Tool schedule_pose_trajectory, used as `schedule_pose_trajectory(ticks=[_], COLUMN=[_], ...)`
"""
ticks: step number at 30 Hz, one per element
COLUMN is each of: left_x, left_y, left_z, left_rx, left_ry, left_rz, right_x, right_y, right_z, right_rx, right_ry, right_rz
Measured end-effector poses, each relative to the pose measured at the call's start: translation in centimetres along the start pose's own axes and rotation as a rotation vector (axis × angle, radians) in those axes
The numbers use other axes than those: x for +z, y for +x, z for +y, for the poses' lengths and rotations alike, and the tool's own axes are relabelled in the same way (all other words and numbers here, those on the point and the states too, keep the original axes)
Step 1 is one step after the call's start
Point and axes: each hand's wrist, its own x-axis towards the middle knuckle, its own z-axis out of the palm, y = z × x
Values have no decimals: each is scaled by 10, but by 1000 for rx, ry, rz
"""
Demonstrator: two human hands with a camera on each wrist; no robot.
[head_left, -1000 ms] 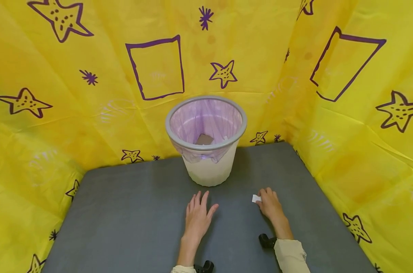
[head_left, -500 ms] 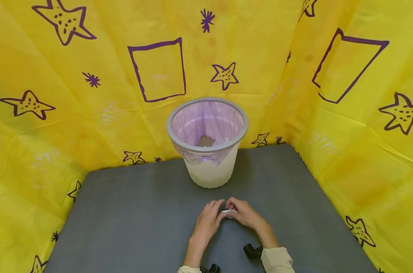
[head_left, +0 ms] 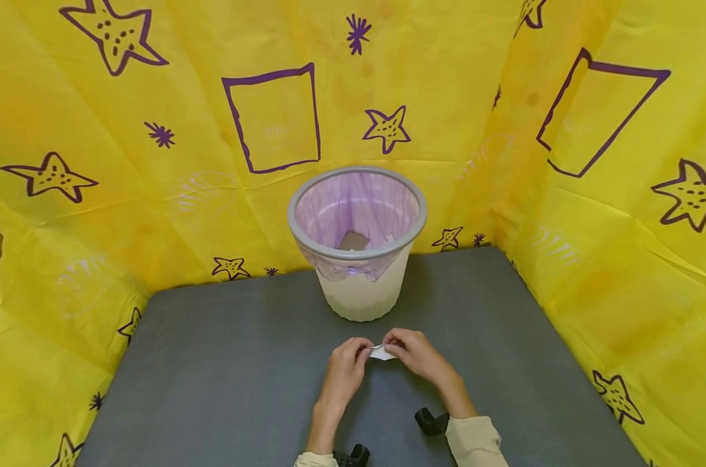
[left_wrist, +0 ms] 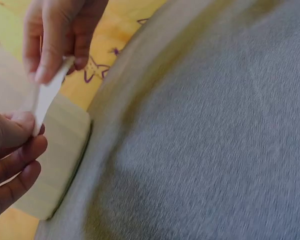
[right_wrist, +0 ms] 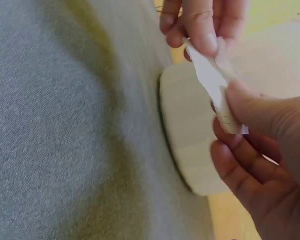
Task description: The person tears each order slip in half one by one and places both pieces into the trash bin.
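Both hands meet over the grey table top, just in front of the bin, with a small folded piece of white paper (head_left: 381, 353) stretched between them. The left hand (head_left: 344, 368) pinches one end of it between thumb and fingers. At the other end, the right hand (head_left: 420, 355) holds it with the thumb pressed on top, as the right wrist view shows of the paper (right_wrist: 210, 77). Faint printed marks show near the right thumb. Behind the hands stands a pale waste bin (head_left: 361, 295) with a grey rim and a purple liner.
Inside the bin lie a brown piece of cardboard (head_left: 354, 241) and small white scraps. Yellow cloth (head_left: 446, 97) with purple starfish drawings hangs behind and at both sides of the grey table (head_left: 224, 376). Black wrist mounts (head_left: 431, 421) sit on the forearms.
The right hand has come leftward with the paper to meet the left hand. The left hand, earlier spread and holding nothing, now pinches the paper's other end.
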Motion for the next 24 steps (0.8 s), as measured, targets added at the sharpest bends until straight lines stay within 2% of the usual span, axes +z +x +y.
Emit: schedule_pose_trajectory(ticks=[6,16,19,24], left_x=[-6,-14,-19,-27], left_y=[2,9,14,19], left_z=[-2,-1,2,7], left_rx=[-16,31,13,-77], left_ry=[-38,-144,-184,-303], left_rz=[-26,58,78,122], right_x=[6,11,7,-1], right_y=[10,17,21,28], right_z=[-12,-23,-29,-39], right_rx=[-38,-63,-86,-98], right_ry=[-107,-166,-176,-130], right_rz=[5,71,93,94])
